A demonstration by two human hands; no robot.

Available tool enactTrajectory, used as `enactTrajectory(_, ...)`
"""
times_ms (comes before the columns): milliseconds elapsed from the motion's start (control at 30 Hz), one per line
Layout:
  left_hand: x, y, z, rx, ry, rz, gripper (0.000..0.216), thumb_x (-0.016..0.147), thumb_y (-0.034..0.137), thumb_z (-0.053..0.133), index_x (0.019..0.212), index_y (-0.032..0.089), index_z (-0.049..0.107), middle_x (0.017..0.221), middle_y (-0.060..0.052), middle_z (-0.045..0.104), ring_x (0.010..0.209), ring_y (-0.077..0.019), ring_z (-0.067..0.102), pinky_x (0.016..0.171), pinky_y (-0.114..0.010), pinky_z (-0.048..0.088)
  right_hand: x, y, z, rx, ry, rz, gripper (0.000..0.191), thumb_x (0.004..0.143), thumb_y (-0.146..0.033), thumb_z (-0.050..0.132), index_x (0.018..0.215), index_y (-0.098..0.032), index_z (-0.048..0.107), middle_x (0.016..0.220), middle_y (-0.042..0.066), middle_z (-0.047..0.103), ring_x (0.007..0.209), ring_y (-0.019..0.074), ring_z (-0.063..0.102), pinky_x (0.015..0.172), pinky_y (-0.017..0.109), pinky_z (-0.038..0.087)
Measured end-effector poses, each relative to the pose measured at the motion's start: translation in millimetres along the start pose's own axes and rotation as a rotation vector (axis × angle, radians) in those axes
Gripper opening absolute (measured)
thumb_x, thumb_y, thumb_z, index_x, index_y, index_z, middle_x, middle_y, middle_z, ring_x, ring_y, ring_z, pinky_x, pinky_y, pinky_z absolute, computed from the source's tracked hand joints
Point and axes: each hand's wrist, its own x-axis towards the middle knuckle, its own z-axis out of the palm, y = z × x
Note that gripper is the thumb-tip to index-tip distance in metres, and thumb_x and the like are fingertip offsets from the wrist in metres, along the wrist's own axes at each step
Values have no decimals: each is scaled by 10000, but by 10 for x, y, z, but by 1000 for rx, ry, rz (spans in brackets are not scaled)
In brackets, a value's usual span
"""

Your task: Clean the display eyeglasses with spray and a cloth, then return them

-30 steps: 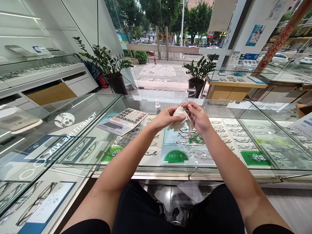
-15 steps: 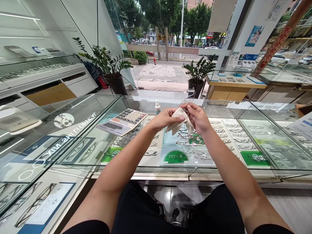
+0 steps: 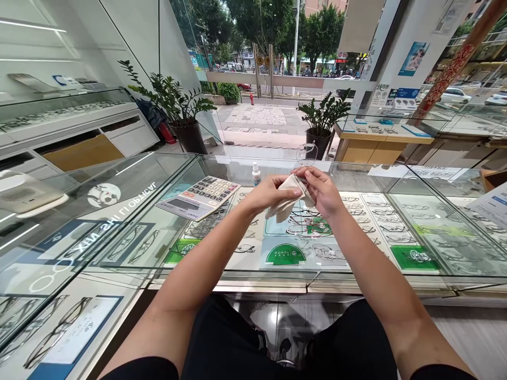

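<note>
Above the glass counter, my left hand (image 3: pixel 273 191) is closed on a cream cleaning cloth (image 3: pixel 285 199), its thumb pressing the cloth from above. A pair of thin-rimmed eyeglasses (image 3: pixel 307 153) sticks up beyond my fingers, one round lens showing. My right hand (image 3: pixel 321 189) pinches the eyeglasses close beside the cloth. The other lens is hidden by the cloth and my fingers. Both hands meet at the fingertips.
On the glass counter (image 3: pixel 237 264) stand a small white spray bottle (image 3: pixel 255 174) and a calculator (image 3: pixel 198 197). Rows of display frames (image 3: pixel 382 216) lie under the glass. A white device (image 3: pixel 29 194) sits at left. Potted plants (image 3: pixel 322 119) stand beyond the counter.
The cloth's hanging folds have shifted slightly to the left. Both hands stay in nearly the same place, and the eyeglasses have barely moved.
</note>
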Motion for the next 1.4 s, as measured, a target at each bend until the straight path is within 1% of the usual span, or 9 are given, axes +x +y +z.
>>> enactTrajectory(167, 14, -36, -4, -7, -15, 4, 595, 631, 577, 1079, 884, 111, 811, 763, -22, 697, 694, -134, 588, 667, -269, 443, 3, 5, -13, -31, -9, -10, 416, 805, -695, 971, 929, -316, 851, 1138, 38, 851, 1111, 261, 757, 966, 412, 654)
enactTrajectory(400, 11, -70, 17, -30, -30, 30, 610, 688, 616, 1058, 927, 119, 799, 788, -34, 715, 678, -131, 610, 637, -261, 462, 8, 25, -30, -28, 36, 9, 428, 791, -684, 972, 940, -304, 846, 1204, 41, 861, 1071, 249, 763, 931, 395, 659)
enactTrajectory(600, -9, -61, 63, -10, 22, 88, 604, 703, 615, 1047, 940, 123, 792, 773, -37, 727, 635, -124, 606, 590, -248, 444, 9, 17, -20, -1, 50, 7, 414, 789, -665, 982, 964, -309, 865, 1179, 27, 869, 1088, 243, 765, 967, 388, 652)
enactTrajectory(700, -20, -61, 110, -5, 48, 130, 564, 717, 605, 1033, 883, 134, 772, 721, -18, 692, 603, -117, 575, 563, -247, 412, 4, 20, -3, 16, 62, 23, 434, 762, -666, 1001, 976, -307, 884, 1130, 28, 875, 1041, 235, 768, 945, 382, 652)
enactTrajectory(800, -17, -70, 148, -15, 88, 135, 587, 680, 613, 1044, 878, 130, 775, 676, 0, 652, 563, -101, 516, 542, -247, 376, 1, 43, 15, 22, 80, 46, 475, 730, -685, 1015, 985, -305, 888, 1049, 27, 874, 1007, 241, 777, 942, 395, 657)
enactTrajectory(967, 0, -53, 199, -40, 144, 187, 619, 602, 595, 1084, 870, 125, 783, 716, 6, 650, 633, -99, 518, 595, -246, 394, 10, 98, 31, -3, 119, 36, 502, 748, -709, 991, 1015, -300, 874, 1122, 32, 877, 1115, 261, 789, 1017, 420, 655)
enactTrajectory(1100, 6, -52, 229, -51, 164, 202, 634, 620, 616, 1074, 923, 127, 804, 731, 9, 662, 654, -110, 533, 625, -258, 423, 17, 127, 38, -15, 136, 31, 516, 762, -727, 964, 1043, -302, 878, 1136, 41, 881, 1160, 277, 794, 1068, 443, 654)
enactTrajectory(1267, 27, -93, 209, -100, 163, 182, 670, 625, 620, 1074, 1001, 125, 823, 803, -20, 733, 689, -134, 598, 652, -263, 470, 20, 135, 50, -4, 139, 6, 482, 773, -699, 965, 1031, -299, 887, 1128, 41, 885, 1178, 275, 796, 1105, 440, 648)
enactTrajectory(1400, 29, -99, 182, -107, 148, 177, 651, 648, 620, 1072, 997, 134, 814, 847, -34, 765, 709, -142, 629, 676, -266, 506, 22, 129, 58, -6, 148, 8, 484, 776, -686, 963, 1031, -282, 885, 1146, 56, 885, 1172, 279, 797, 1089, 442, 655)
